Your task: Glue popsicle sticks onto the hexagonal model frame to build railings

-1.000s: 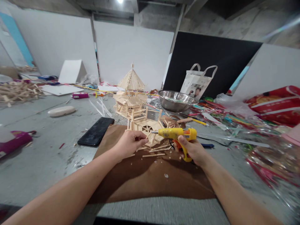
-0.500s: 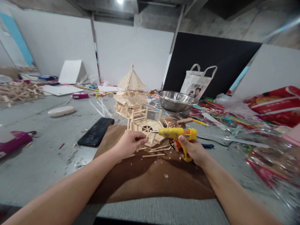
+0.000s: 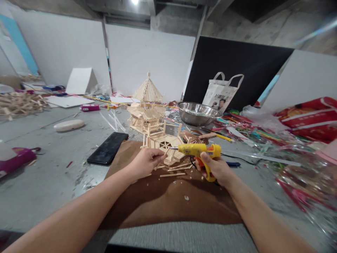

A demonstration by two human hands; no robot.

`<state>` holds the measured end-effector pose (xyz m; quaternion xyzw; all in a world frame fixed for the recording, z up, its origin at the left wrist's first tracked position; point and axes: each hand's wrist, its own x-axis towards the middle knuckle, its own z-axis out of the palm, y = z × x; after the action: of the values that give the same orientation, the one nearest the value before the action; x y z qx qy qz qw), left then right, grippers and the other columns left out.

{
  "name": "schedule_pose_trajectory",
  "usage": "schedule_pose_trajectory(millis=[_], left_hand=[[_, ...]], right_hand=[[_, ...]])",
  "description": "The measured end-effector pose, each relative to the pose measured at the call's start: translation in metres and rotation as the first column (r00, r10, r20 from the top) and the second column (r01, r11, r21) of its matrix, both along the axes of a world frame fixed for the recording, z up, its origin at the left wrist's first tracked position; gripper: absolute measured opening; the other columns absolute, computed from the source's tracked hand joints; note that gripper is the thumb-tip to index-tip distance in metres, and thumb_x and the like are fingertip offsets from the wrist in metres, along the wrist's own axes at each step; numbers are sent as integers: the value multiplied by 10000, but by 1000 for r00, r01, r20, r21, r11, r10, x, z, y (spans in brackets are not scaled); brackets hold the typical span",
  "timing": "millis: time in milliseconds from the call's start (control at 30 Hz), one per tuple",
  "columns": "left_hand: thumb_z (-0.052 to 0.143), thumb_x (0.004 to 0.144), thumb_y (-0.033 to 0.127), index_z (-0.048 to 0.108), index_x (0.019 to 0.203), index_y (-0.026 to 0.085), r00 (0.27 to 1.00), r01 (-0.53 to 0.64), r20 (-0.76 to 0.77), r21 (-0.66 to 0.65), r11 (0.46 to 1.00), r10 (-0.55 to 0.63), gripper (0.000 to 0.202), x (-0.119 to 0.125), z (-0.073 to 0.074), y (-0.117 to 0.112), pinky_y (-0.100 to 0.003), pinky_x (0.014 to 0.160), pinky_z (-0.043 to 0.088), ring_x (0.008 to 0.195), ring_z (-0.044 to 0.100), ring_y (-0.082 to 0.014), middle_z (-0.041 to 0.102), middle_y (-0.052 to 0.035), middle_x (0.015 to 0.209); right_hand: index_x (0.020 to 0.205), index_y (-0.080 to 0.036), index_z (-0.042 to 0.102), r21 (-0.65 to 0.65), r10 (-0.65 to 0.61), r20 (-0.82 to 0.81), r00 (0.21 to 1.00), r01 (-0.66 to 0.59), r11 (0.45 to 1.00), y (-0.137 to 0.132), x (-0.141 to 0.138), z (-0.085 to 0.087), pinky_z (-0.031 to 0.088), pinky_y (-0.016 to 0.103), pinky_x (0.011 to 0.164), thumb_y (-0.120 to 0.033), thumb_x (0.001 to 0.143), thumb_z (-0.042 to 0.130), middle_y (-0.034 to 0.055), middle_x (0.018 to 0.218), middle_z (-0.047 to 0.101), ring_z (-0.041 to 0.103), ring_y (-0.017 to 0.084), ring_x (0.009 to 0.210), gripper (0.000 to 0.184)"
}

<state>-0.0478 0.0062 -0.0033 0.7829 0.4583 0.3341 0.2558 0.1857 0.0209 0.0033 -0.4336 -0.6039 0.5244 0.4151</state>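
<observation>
My left hand (image 3: 145, 162) is closed in a pinch on a thin wooden stick at the edge of a small stick structure (image 3: 164, 142) on a brown paper sheet (image 3: 168, 200). My right hand (image 3: 214, 168) grips a yellow glue gun (image 3: 198, 151) by its orange handle. The gun's nozzle points left, close to the stick by my left fingertips. Several loose sticks (image 3: 172, 172) lie on the paper between my hands. A taller stick pagoda model (image 3: 146, 105) stands just behind the small structure.
A black phone (image 3: 107, 147) lies left of the paper. A steel bowl (image 3: 198, 112) and a white tote bag (image 3: 222, 91) sit behind right. Coloured wrappers and red packs (image 3: 310, 117) crowd the right side. A white oval case (image 3: 68, 124) and a pink object (image 3: 15, 158) lie left.
Almost nothing has moved. My left fingers have shifted slightly on the stick beside the glue gun's nozzle; my right hand holds the gun in the same place.
</observation>
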Motion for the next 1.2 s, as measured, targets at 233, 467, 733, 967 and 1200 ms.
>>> schedule_pose_trajectory(millis=[233,467,733,967,1200], left_hand=[[351,802,350,564,716,127,1000,13,0,-39,999,-14,320,1,0,0,-163,486,308,515,392,-75,471,20,554],[326,812,378,547,724,133,999,36,14,-78,996,-35,341,1,-1,-1,-175,481,316,510,404,-79,466,17,554],[332,810,399,508,700,147,988,109,128,-184,977,-86,327,2,1,-3,-177,462,326,484,401,-72,434,34,542],[391,790,393,538,806,137,959,189,263,-313,931,-107,295,1,4,-4,-184,450,321,465,404,-60,473,30,600],[420,772,381,519,663,131,965,168,247,-313,935,-91,290,3,6,-3,-174,416,289,416,385,-58,417,48,465]], right_hand=[[594,-177,507,-3,18,1,1000,-18,1000,1,1,-1,292,176,286,-533,638,545,-50,431,487,382,45,309,361],[590,-177,514,-6,28,-8,1000,-29,1000,1,1,-2,307,172,288,-542,632,549,-51,434,477,387,46,319,369],[578,-181,492,-29,34,-5,999,-35,999,-2,0,2,344,182,288,-558,630,535,-55,438,479,388,46,307,383],[548,-183,496,-27,36,-26,999,-37,999,-3,-2,5,310,180,270,-580,599,547,-37,431,504,392,52,296,403],[589,-181,530,-35,50,-41,998,-51,998,-4,-1,5,329,184,291,-586,622,525,-36,438,502,395,51,308,406]])
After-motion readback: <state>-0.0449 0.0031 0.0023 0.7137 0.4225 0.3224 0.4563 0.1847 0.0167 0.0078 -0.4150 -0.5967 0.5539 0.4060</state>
